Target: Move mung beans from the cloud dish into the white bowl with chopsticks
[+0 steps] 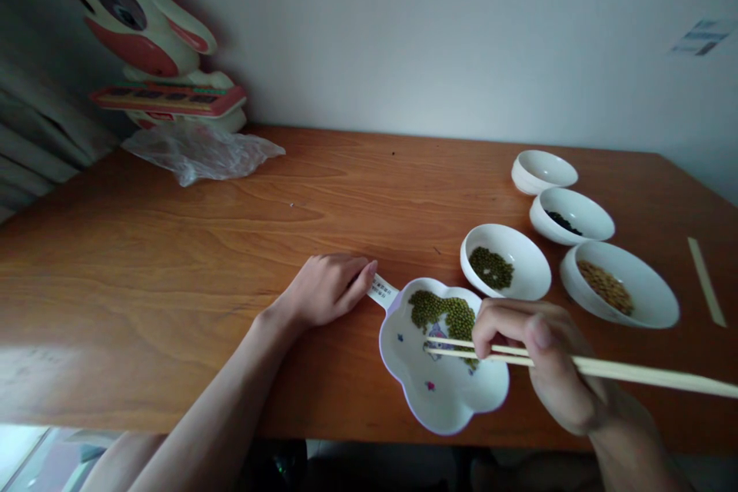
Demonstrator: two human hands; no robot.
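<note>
A flower-shaped white dish with a lilac rim (423, 400) lies near the table's front edge, with green mung beans (441, 314) along its far side. My left hand (326, 288) is closed at the dish's short handle (381, 290), thumb along it. Wooden chopsticks (639, 373) are gripped in my right hand (547, 361), which hovers over the dish's right side. Their tips lie close together inside the dish, beside the beans. Whether a bean is between the tips I cannot make out. Just beyond the dish stands a white bowl (533, 269) with more mung beans.
Three more white bowls stand at the right: one with tan grains (657, 300), one with black beans (593, 219), and one farther back (527, 177). A pale wooden strip (706, 280) lies beyond them. Back left are a plastic bag (201, 154) and a cow-shaped toy keyboard (173, 96).
</note>
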